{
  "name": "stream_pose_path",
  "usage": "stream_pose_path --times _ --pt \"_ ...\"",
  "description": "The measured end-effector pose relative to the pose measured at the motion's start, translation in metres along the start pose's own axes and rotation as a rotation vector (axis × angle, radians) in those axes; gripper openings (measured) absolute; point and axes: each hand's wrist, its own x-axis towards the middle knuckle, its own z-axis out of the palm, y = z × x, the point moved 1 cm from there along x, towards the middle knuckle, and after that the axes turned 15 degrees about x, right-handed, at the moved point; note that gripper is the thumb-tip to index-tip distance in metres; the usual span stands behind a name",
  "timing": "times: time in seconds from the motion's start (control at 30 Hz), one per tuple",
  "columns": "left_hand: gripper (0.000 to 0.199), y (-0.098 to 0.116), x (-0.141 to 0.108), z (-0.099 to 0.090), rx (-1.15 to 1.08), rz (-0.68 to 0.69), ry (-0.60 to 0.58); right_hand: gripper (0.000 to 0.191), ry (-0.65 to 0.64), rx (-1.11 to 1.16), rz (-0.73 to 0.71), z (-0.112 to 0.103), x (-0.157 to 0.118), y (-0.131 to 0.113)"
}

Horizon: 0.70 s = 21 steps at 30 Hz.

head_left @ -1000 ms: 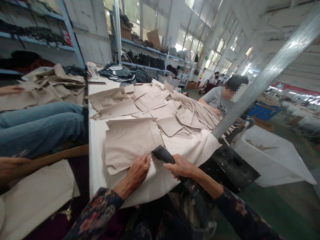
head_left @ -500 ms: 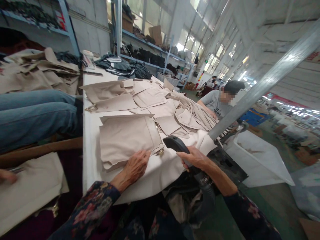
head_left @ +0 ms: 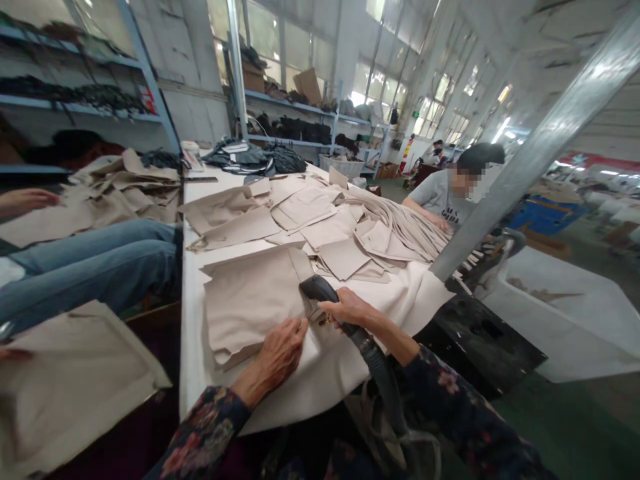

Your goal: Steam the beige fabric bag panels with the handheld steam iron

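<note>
My right hand (head_left: pixel 345 309) is wrapped round the grip of a black curved nozzle (head_left: pixel 320 289) on a ribbed hose that runs down off the table. Its tip reaches the right edge of a flat beige bag piece (head_left: pixel 255 293) lying in front of me. At the near right corner of that piece, my left hand (head_left: pixel 283 350) has its fingers closed on the edge. Small brass-coloured hardware, partly hidden by my right hand, shows beside the piece.
More beige pieces (head_left: pixel 345 259) and long straps (head_left: pixel 400 227) cover the white table (head_left: pixel 193 347). A metal post (head_left: pixel 540 140) slants up at the right, near a white bin (head_left: pixel 575 320). One co-worker (head_left: pixel 440 193) sits across; another, at left, handles beige pieces (head_left: pixel 85 380).
My right hand has brought the nozzle left, so its tip now meets the bag piece's right edge. My left hand stays at the near corner. The view has shifted slightly left.
</note>
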Motion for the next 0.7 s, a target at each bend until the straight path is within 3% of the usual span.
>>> stream_pose_path --times 0.23,0.4,0.6,0.7 --pt "0.046 -0.002 0.006 0.006 -0.025 0.0 -0.145 0.028 -0.057 0.086 -0.081 -0.009 0.052 -0.014" --pt "0.045 -0.002 0.011 0.007 -0.08 -0.012 -0.218 0.022 -0.088 0.142 -0.135 -0.014 0.087 -0.041" --pt "0.046 -0.003 0.009 0.008 -0.132 -0.021 -0.174 0.022 -0.077 0.167 -0.171 -0.015 0.114 -0.084" --pt "0.048 -0.002 0.009 0.008 -0.138 -0.024 -0.178 0.023 -0.066 0.194 -0.165 -0.031 0.116 -0.092"
